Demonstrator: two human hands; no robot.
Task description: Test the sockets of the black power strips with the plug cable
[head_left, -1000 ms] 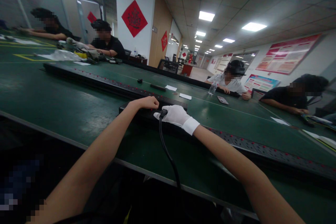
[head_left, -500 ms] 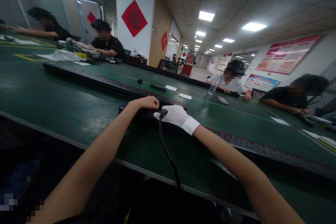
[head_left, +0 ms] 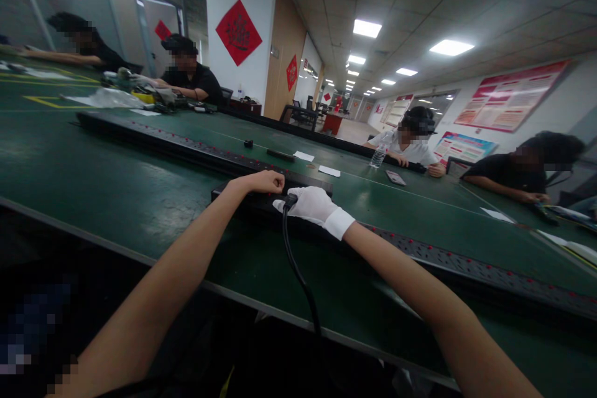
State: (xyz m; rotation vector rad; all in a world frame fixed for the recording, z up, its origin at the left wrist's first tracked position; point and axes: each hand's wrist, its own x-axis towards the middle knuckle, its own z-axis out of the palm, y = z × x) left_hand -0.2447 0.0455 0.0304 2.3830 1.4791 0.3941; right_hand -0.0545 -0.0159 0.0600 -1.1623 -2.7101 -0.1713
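Observation:
My right hand (head_left: 313, 204), in a white glove, is closed on a black plug (head_left: 290, 201) at the long black power strip (head_left: 466, 270) that runs across the green table (head_left: 116, 193). From the plug a black cable (head_left: 298, 273) drops toward me over the table edge. My bare left hand (head_left: 261, 183) is a closed fist resting on the strip just left of the plug, pressing on its top.
Several other people sit round the table: two at the far left beside a heap of plastic and tools (head_left: 125, 96), two at the right. A water bottle (head_left: 379, 154), paper slips (head_left: 329, 171) and a phone (head_left: 395, 178) lie mid-table.

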